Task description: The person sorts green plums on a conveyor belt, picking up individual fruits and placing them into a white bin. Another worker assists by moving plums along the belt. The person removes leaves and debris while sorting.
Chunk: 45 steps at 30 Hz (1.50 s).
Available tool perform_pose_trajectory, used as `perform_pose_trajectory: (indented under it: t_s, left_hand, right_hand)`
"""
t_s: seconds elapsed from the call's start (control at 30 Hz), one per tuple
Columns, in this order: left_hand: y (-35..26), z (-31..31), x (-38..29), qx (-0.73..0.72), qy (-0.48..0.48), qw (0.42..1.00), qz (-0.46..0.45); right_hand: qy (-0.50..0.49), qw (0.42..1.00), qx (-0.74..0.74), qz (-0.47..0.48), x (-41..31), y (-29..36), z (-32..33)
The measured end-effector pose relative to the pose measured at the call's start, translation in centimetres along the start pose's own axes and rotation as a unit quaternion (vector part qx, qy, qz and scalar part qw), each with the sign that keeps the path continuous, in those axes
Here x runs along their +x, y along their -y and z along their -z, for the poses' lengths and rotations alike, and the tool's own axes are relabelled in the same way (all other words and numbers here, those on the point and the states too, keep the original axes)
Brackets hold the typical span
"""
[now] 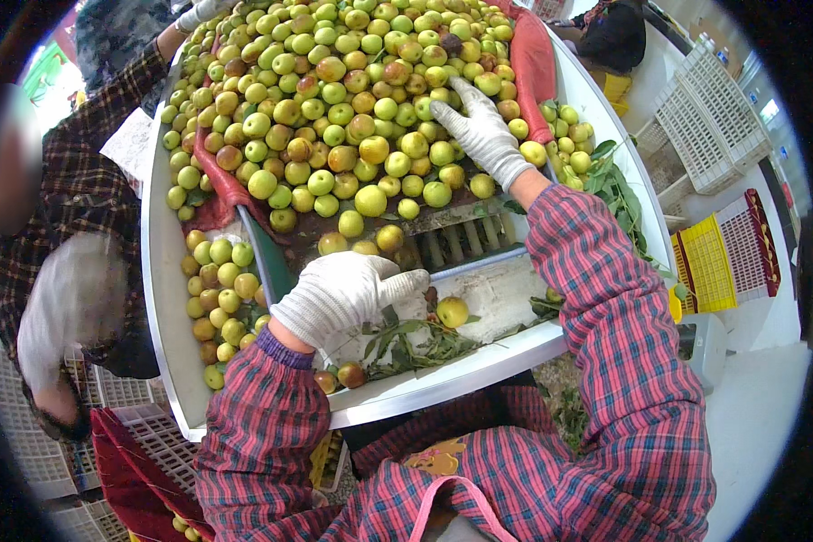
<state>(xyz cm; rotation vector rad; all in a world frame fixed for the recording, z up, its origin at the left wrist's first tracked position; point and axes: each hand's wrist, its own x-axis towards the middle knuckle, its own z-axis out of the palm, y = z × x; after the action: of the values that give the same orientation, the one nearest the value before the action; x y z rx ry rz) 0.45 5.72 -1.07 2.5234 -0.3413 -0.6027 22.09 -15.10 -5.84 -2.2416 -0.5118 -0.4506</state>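
Note:
A big heap of green and reddish jujube-like fruits (339,129) covers the sorting table. My right hand (481,132), in a white knit glove, rests on the heap's right side, fingers spread, touching fruits. My left hand (345,291), gloved alike, hovers over the near edge of the heap, above a metal divider; its palm side is hidden, so whether it holds a fruit cannot be told. Between the hands is a slatted opening (454,244). Below lie a single fruit (452,311) and leafy twigs (413,349) in the white trough (494,284).
Red padded cloths (534,74) flank the heap. More fruits (220,291) lie in the left side channel. A co-worker in a plaid shirt (88,162) stands at the left; another person (610,34) is at the far right. White crates (711,115) and a yellow crate (704,264) stand at right.

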Motion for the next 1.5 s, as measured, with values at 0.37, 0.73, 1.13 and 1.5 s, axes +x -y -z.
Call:
perform_pose_trajectory:
  t_s: [0.37,0.73,1.13,1.5]
  left_hand:
    - [-1.2,1.1,-0.2,0.010,-0.009,1.000,0.014]
    - [-0.5,0.3,0.3,0.078,-0.095,0.992,-0.031]
    - [0.3,-0.2,0.6,0.099,-0.137,0.985,-0.028]
    - [0.3,-0.2,0.7,0.083,-0.108,0.991,0.002]
  right_hand:
    - [0.002,1.000,0.011,-0.006,0.1,-0.1,-0.1]
    - [0.038,0.998,-0.032,0.030,-0.7,2.1,0.4]
    - [-0.002,0.997,0.071,-0.004,-0.5,1.9,0.2]
    - [-0.039,0.996,0.065,0.044,-0.4,1.6,-0.1]
